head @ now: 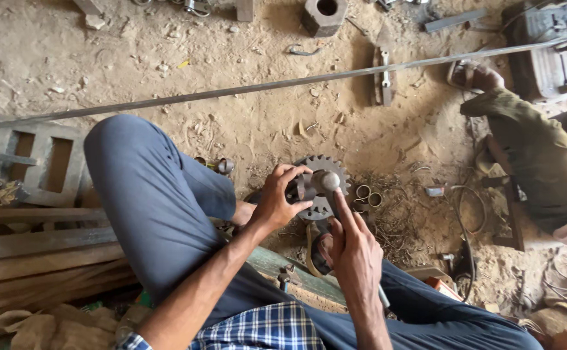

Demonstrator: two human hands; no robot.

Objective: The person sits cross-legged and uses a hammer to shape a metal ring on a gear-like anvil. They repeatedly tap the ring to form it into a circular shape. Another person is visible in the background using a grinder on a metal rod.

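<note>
Gripping gear [320, 186] at hub: left hand [276, 202] curled round it, right hand [355, 249] narrow, forefinger on shaft [328, 181]. Probably heavy, rigid, greasy; best held by hub, off teeth.

A rusty toothed gear [320, 185] sits upright just above the sandy floor, its teeth showing along the top and right edge. A short grey metal shaft [326, 181] with a rounded end sticks out of its centre, pointing toward the camera.
</note>
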